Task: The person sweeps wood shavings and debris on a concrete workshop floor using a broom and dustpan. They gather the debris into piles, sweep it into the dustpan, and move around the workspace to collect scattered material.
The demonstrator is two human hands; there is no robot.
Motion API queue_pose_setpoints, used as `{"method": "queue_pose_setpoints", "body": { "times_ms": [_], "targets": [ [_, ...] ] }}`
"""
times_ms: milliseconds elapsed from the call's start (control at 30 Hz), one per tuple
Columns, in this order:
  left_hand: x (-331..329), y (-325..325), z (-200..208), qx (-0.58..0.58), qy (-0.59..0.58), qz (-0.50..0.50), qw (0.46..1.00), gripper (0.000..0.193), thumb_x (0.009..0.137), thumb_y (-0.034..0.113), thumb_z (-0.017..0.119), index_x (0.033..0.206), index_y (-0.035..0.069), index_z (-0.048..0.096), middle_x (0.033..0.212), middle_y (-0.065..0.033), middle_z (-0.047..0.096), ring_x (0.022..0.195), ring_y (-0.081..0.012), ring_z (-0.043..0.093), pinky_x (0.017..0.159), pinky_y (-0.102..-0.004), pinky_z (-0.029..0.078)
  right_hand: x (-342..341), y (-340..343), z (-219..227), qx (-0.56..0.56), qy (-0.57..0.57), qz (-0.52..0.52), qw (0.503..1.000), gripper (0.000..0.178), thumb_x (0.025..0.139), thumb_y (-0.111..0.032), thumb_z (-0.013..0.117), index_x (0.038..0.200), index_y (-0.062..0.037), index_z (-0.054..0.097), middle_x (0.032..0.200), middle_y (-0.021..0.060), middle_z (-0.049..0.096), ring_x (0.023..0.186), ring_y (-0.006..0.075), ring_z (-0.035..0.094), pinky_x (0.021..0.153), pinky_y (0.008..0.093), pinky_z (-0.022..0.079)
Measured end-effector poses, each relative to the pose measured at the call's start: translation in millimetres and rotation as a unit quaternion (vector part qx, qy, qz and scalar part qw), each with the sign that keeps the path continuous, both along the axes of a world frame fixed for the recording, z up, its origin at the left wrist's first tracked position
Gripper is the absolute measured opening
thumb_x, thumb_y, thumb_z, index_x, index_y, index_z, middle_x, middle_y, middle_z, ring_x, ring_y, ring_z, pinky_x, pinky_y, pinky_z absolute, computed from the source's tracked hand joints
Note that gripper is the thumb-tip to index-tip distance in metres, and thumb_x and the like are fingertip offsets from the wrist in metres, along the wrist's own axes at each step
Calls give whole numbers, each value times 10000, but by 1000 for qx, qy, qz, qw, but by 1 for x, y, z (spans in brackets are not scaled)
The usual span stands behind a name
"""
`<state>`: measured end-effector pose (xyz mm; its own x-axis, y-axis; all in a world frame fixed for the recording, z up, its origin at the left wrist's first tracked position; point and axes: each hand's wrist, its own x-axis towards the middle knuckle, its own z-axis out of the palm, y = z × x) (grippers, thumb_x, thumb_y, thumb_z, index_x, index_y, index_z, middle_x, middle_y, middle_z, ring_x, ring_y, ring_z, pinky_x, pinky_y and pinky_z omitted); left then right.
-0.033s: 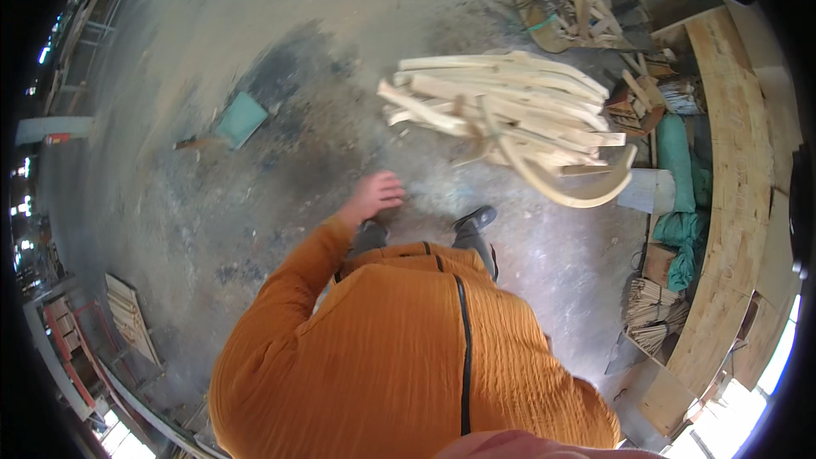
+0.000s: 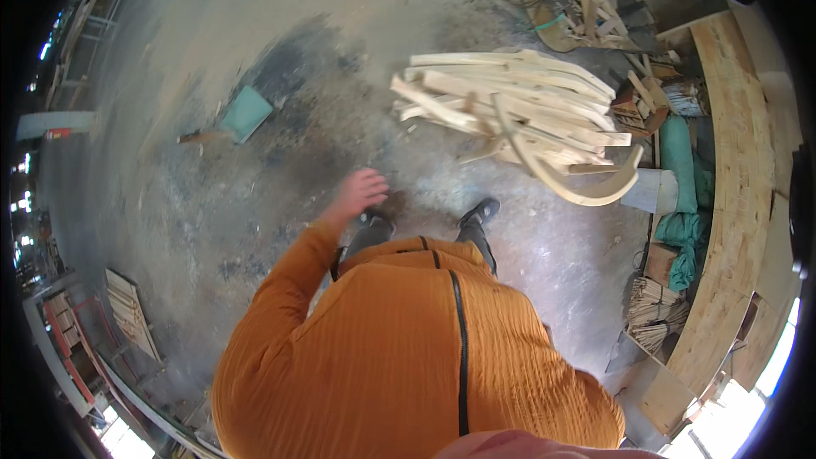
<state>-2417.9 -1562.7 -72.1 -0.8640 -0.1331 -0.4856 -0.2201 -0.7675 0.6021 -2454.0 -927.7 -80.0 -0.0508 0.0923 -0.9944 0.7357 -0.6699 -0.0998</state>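
Observation:
My left hand (image 2: 359, 192) hangs in front of my left leg, above the concrete floor. Nothing is in it, and its fingers are loosely stretched out, a little smeared by motion. Ahead and to the right lies a heap of pale wooden strips (image 2: 518, 106), out of that hand's reach. A strongly curved wooden piece (image 2: 586, 199) rests at the heap's near right side. My right arm stays behind the orange jacket (image 2: 382, 348), so the right hand does not show.
A green square board (image 2: 246, 114) lies on the floor at the left. Along the right runs a long wooden bench (image 2: 733, 161), with green sacks (image 2: 676, 153), bundled sticks (image 2: 654, 310) and a box of wood scraps (image 2: 639, 106) beside it. A sack of offcuts (image 2: 586, 13) sits farther off.
My left hand has shifted slightly to the left in the picture. The wooden heap and the green board appear a little farther right as the view moves.

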Motion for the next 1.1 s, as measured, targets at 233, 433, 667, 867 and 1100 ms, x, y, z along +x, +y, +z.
{"method": "queue_pose_setpoints", "body": {
  "times_ms": [233,433,667,867,1100],
  "targets": [
    [230,-175,25,24,-292,463,836,254,826,242,474,1011,69,482,946,-89,536,889,-265,516,778,-439,435,-93,-381,-89,-333,-8,327,884,155,789,-157,466,646,-97,464,567,20,505,491,156,521,423,289,458],
    [281,-173,-3,32,-351,320,880,276,816,295,499,999,90,528,910,-48,568,819,-221,559,688,-388,475,-132,-708,-72,-286,271,388,833,73,780,-141,484,785,-86,437,534,19,455,427,147,474,384,283,407],
    [321,-225,24,-297,-419,39,857,299,848,243,483,1090,70,519,924,-64,594,738,-174,589,576,-263,487,-147,-841,-83,-101,389,417,815,250,726,-10,511,920,-97,379,591,57,451,434,157,472,368,306,404],
    [356,-274,33,-88,-542,151,822,299,864,284,461,1107,110,479,1000,-74,558,822,-213,566,633,-406,496,-125,-792,-31,-19,263,595,760,249,719,-16,513,926,-93,398,583,49,434,401,163,453,333,293,380],
    [323,-335,-12,-57,-503,50,861,327,868,317,452,1119,109,464,1007,-72,546,819,-204,562,628,-390,499,-33,-691,81,49,-16,591,805,112,747,-76,559,801,-28,474,520,42,481,377,152,481,327,279,403]
  ]
}}
